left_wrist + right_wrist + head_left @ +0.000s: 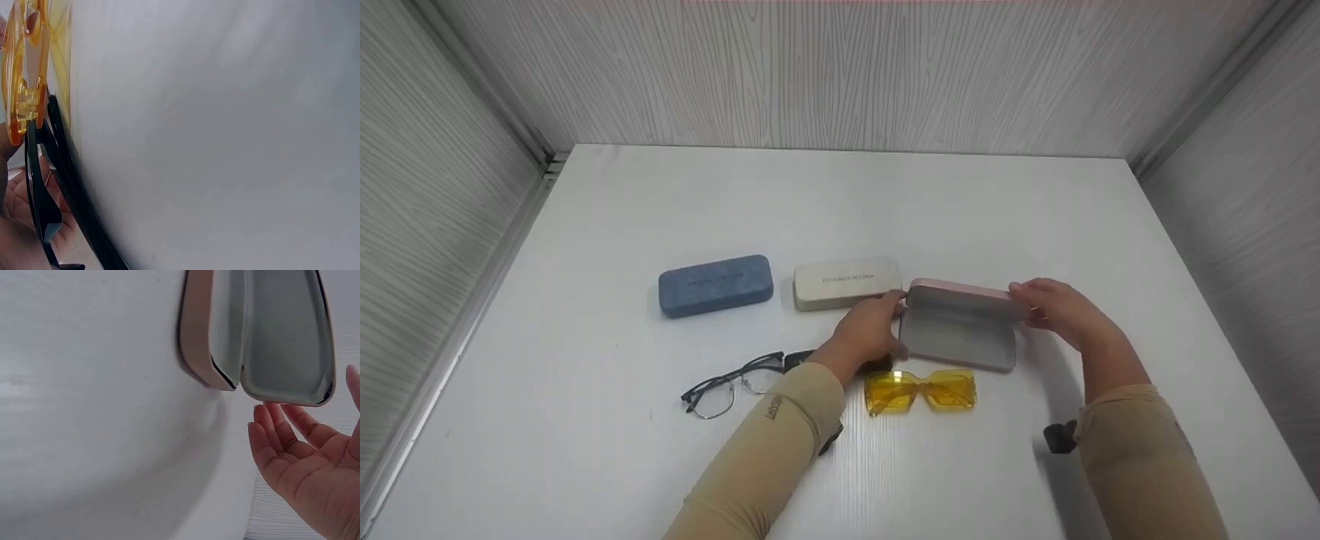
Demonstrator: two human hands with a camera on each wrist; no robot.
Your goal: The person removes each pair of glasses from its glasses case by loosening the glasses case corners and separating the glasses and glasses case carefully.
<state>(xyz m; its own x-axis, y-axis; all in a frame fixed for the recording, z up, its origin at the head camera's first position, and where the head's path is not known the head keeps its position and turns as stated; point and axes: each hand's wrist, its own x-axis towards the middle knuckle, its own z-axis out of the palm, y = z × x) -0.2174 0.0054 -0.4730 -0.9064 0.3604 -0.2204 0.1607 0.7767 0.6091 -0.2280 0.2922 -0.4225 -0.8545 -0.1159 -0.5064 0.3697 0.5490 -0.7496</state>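
Note:
A pink glasses case (pixel 960 330) with a grey lining stands with its lid raised on the right half of the table. My left hand (pixel 864 330) holds its left end, with the thumb near the front corner and fingers at the back. At the lid's right corner is my right hand (pixel 1057 309). The right wrist view shows that hand's fingertips (pixel 259 410) touching the lid's edge (pixel 287 400), fingers loosely extended. Yellow glasses (pixel 921 391) lie in front of the case. Black glasses (pixel 797 361) are largely hidden under my left wrist.
A closed cream case (pixel 846 281) stands just left of the pink one, and a closed blue case (pixel 716 286) further left. Thin-rimmed glasses with dark temples (pixel 731 386) lie beside my left forearm. Panels (pixel 840 75) wall the table at the back and sides.

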